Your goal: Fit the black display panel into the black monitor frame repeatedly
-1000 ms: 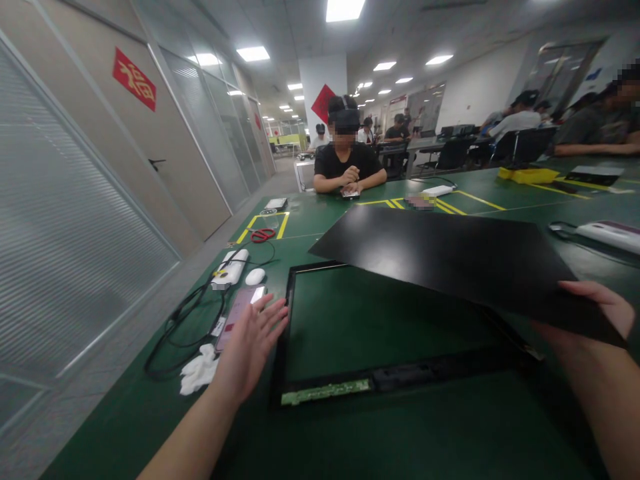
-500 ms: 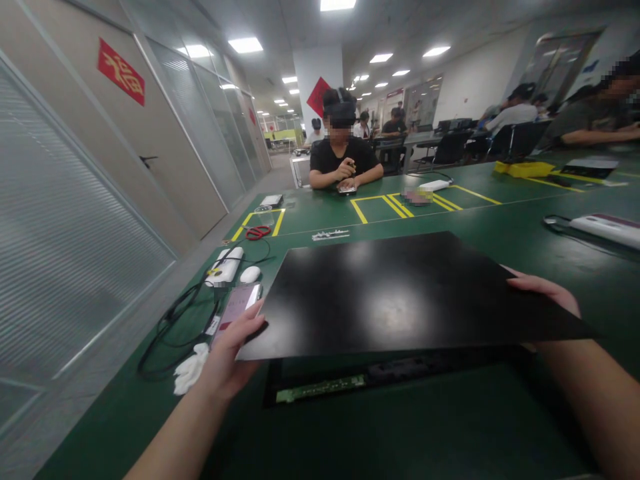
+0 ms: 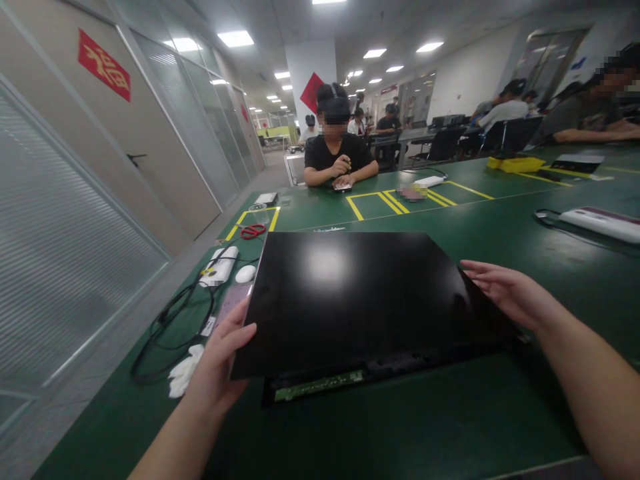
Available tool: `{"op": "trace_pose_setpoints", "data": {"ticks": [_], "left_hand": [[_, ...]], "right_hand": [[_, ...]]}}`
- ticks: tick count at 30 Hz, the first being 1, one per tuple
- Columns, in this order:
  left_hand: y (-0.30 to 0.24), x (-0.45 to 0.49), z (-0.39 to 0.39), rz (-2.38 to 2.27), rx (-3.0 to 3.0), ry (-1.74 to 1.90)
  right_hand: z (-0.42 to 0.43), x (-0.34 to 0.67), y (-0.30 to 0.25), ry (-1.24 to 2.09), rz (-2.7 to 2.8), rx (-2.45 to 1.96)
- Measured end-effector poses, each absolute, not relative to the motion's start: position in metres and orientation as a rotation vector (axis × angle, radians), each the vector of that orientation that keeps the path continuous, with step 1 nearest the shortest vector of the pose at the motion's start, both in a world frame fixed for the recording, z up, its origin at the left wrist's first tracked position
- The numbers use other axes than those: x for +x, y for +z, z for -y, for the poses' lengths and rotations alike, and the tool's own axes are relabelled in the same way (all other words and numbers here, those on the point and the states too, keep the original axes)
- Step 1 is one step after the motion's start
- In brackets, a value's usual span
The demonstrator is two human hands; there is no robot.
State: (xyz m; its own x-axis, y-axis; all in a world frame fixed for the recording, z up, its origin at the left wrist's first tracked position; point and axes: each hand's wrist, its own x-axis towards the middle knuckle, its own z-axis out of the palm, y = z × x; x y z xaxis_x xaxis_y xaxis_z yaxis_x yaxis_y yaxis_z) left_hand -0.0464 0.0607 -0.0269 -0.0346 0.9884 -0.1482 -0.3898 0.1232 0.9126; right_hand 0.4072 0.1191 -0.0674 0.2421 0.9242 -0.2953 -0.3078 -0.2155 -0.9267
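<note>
A black glossy display panel point(image 3: 345, 300) lies tilted over a dark frame, and a strip of green circuit board point(image 3: 320, 385) shows below its near edge. My left hand point(image 3: 225, 353) grips the panel's left edge, thumb on top and fingers underneath. At the right edge, my right hand point(image 3: 515, 293) has its fingers stretched out and apart, close to or touching the side of the panel. Most of the frame beneath is hidden by the panel.
Left of the panel are a phone point(image 3: 233, 303), a white mouse point(image 3: 245, 274), a white power bank point(image 3: 219, 267), black cables, crumpled white tissue point(image 3: 185, 371) and red scissors point(image 3: 253, 231). A white device point(image 3: 603, 224) lies at right. A person point(image 3: 341, 150) sits across the green table.
The panel has come down onto the frame, its right side lower and turned slightly. My right hand has let go of the right edge and its fingers have straightened. My left hand keeps its grip.
</note>
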Motion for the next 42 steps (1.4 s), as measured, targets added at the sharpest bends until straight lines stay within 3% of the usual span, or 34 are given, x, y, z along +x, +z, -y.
{"op": "trace_pose_setpoints", "data": {"ticks": [13, 42], "left_hand": [[-0.033, -0.044, -0.061, -1.143, 0.754, 1.277], [-0.047, -0.039, -0.068, -1.086, 0.764, 1.244]], "right_hand": [[-0.120, 0.411, -0.071, 1.075, 0.761, -1.449], [-0.118, 0.405, -0.068, 1.197, 0.828, -1.335]]}}
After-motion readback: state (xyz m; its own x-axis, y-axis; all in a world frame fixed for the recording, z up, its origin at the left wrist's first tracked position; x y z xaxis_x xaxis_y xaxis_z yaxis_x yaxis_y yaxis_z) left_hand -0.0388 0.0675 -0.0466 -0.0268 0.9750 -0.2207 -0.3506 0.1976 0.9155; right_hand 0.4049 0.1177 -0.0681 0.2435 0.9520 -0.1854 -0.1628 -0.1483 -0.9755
